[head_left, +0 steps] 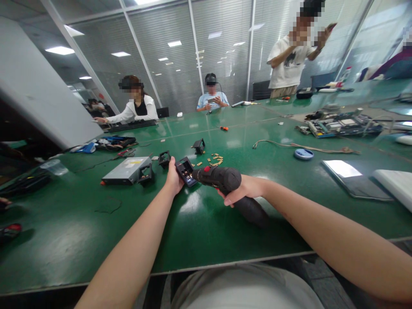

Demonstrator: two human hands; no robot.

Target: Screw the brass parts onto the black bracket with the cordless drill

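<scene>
My left hand (174, 179) grips a small black open-topped housing (187, 171) by its left side, low over the green table. Inside the housing are brass-coloured parts. My right hand (240, 191) is wrapped round the handle of a black cordless drill (222, 178) with a red button on top. The drill's front end points left into the housing; whether its tip touches a screw is too small to tell. Just beyond lie several loose brass pieces (216, 159). Black plastic brackets stand near my left hand, one bracket (164, 159) beside it and another bracket (198, 146) farther back.
A silver optical drive (127, 170) lies to the left, with a black bracket (146, 175) against it. On the right are a blue round lid (303, 154), a cable (289, 146), a tablet-like slab (357, 180) and circuit boards (344, 122). Several people are across the table.
</scene>
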